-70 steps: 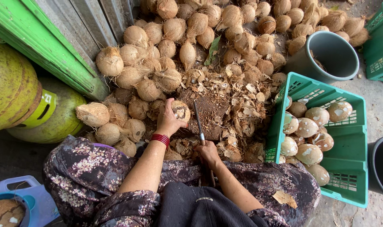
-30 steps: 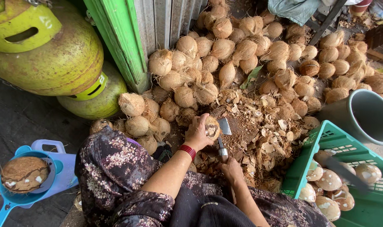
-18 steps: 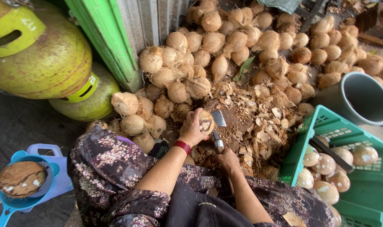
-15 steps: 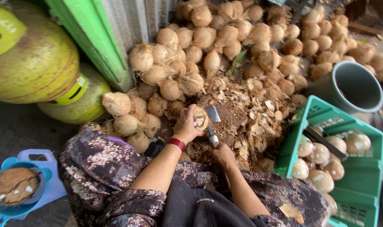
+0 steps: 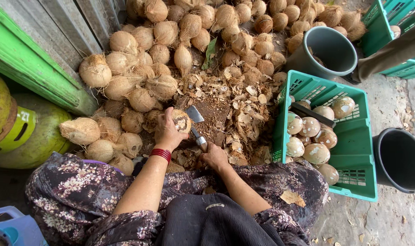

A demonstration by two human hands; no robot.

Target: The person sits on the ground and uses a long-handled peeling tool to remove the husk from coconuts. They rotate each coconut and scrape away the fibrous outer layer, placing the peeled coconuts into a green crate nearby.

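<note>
Two hands were busy over the heap of shell scraps (image 5: 235,116) in front of my knees. My left hand (image 5: 167,132) was closed around a half-husked coconut (image 5: 181,121), which sat at about one o'clock from that hand, resting against my fingertips with its pale, chipped face turned up. My right hand (image 5: 214,156) was clenched on the handle of a cleaver (image 5: 194,122), and the grey blade pointed toward eleven o'clock from that hand, its flat edge just beside the coconut on the coconut's three o'clock side; I could not tell whether blade and shell were touching. A red bangle (image 5: 160,154) ringed my left wrist.

From nine o'clock round to one o'clock of the hands lay the big pile of brown husked coconuts (image 5: 143,73), close against a green-edged wall (image 5: 34,64). At three o'clock stood a green plastic crate (image 5: 353,150) holding peeled, whitish coconuts (image 5: 310,136), with a dark tool handle (image 5: 312,114) laid across them. A grey bucket (image 5: 328,52) stood at one o'clock beyond the crate, and a black bucket (image 5: 401,159) stood at the crate's far side. Green gas cylinders (image 5: 30,136) lay at nine o'clock. My patterned skirt (image 5: 75,191) covered both knees at six o'clock.
</note>
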